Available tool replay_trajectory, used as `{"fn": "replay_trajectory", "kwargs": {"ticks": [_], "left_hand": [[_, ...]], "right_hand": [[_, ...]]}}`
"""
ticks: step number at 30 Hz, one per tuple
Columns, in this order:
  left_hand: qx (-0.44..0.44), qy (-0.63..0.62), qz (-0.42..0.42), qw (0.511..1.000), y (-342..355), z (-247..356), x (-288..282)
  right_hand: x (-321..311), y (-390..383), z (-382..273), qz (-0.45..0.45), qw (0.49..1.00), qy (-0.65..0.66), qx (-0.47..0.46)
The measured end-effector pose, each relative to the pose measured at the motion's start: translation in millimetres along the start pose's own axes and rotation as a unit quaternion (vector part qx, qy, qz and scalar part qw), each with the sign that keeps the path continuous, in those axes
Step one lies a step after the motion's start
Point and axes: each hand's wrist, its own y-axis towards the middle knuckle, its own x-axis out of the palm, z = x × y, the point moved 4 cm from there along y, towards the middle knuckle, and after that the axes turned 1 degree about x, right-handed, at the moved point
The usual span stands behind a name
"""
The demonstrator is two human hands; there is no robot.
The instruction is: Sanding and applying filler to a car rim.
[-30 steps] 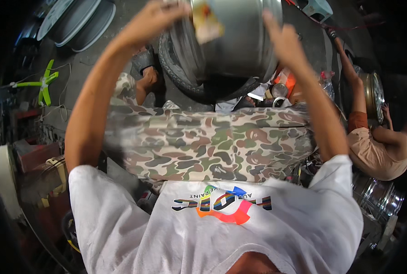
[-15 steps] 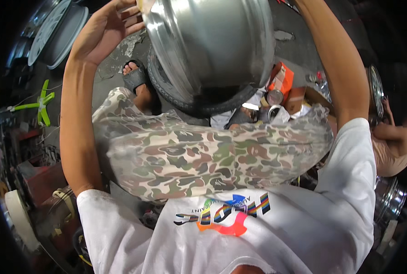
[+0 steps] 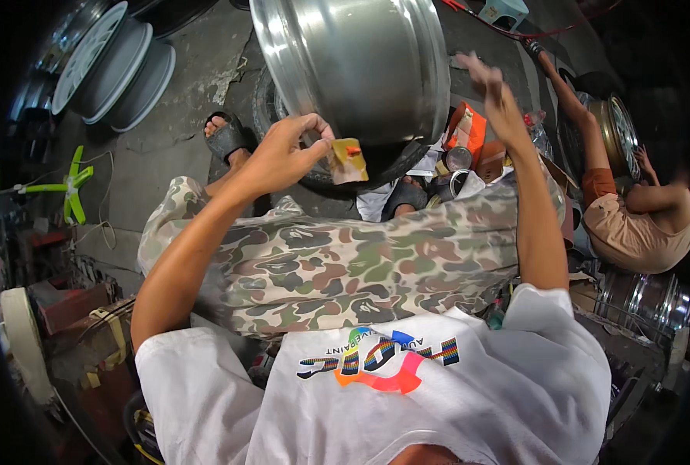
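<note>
A large bare-metal wheel rim (image 3: 360, 70) rests on a black tire (image 3: 321, 182) in front of my knees. My left hand (image 3: 292, 151) is at the rim's near left side, pinching a worn yellowish piece of sandpaper (image 3: 348, 164) by its edge. An orange-red mark shows on the sheet. To the right of the rim, my right hand (image 3: 496, 97) is raised off it with fingers stretched out, smeared a little by motion. It holds nothing that I can see.
Cans (image 3: 459, 159) and an orange packet (image 3: 469, 132) lie right of the tire. Farther right, another person (image 3: 631, 229) sits by a gold-toned rim (image 3: 614, 139). Grey rims (image 3: 112, 70) stand at the far left, above a bright green star-shaped stand (image 3: 73, 184). A light-blue stool (image 3: 504, 12) is at the back.
My left hand has come down and inward from the rim's upper left with the sandpaper. My right hand has come back into view, away from the rim. The rim sits slightly farther left.
</note>
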Motion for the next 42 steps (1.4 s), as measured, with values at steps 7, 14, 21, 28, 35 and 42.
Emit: {"fn": "replay_trajectory", "kwargs": {"ticks": [7, 14, 21, 28, 35, 42], "left_hand": [[-0.003, 0.031, 0.068, 0.997, 2, -5, -3], [0.024, 0.033, 0.100, 0.994, 4, -14, -18], [-0.009, -0.065, 0.153, 0.986, 44, 19, -112], [-0.037, -0.254, 0.157, 0.954, 46, 24, -155], [-0.148, -0.074, -0.071, 0.984, -40, -20, -140], [-0.138, 0.214, -0.150, 0.955, 0, -171, -28]], "right_hand": [[82, -70, 63, -0.163, 0.953, -0.246, 0.074], [96, -59, 52, -0.234, 0.920, -0.301, 0.094], [59, -5, -58, -0.094, 0.982, -0.142, 0.076], [51, 53, -83, -0.187, 0.944, -0.228, 0.146], [27, 25, -56, -0.144, 0.976, -0.162, 0.031], [-17, 30, -4, -0.173, 0.965, -0.168, 0.107]]}}
